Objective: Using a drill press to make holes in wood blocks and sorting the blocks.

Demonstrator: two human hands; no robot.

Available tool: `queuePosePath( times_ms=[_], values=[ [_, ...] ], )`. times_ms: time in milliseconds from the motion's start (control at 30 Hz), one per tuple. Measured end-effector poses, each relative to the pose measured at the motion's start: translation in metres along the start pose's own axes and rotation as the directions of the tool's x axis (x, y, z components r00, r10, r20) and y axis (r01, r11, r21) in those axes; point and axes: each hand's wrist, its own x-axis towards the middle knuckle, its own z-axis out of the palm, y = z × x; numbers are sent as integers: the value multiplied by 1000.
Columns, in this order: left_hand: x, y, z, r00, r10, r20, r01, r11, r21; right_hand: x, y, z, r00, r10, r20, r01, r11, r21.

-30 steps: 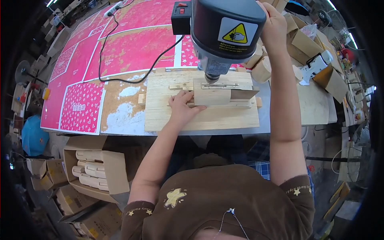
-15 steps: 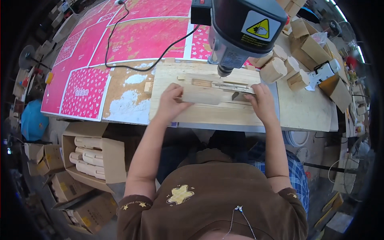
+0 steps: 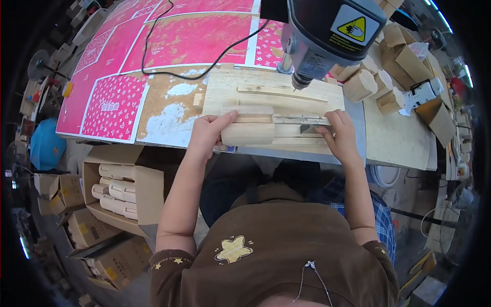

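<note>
While your left hand [image 3: 205,134] pinches the left end of a pale wooden block [image 3: 248,134], thumb above and the other fingers largely hidden, your right hand [image 3: 341,134] bends its thumb and fingers about the right end of a narrow rail [image 3: 296,119], beside a dark angled plate [image 3: 308,129]; whether they grip either part cannot be told. The block, which bears a long recess, lies over the near left part of a light wooden board [image 3: 217,94]; whether it touches the board is unclear. Beyond the rail, a loose-looking wooden strip [image 3: 281,94] lies across the board. Above, the drill press [image 3: 327,36] holds its chuck [image 3: 302,81] to the right of your block and farther from you. Rounded wooden pieces [image 3: 359,86] stand to the right of the board.
</note>
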Motion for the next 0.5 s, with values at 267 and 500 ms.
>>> queuePosePath(
  times_ms=[267,500],
  values=[
    [2,-27,66,964,175,201,-185,982,27,-5,-2,0,1000,16,-23,-16,1000,-6],
    [21,-51,66,712,679,177,-697,651,302,9,24,8,997,50,-50,-50,999,16]
  ],
)
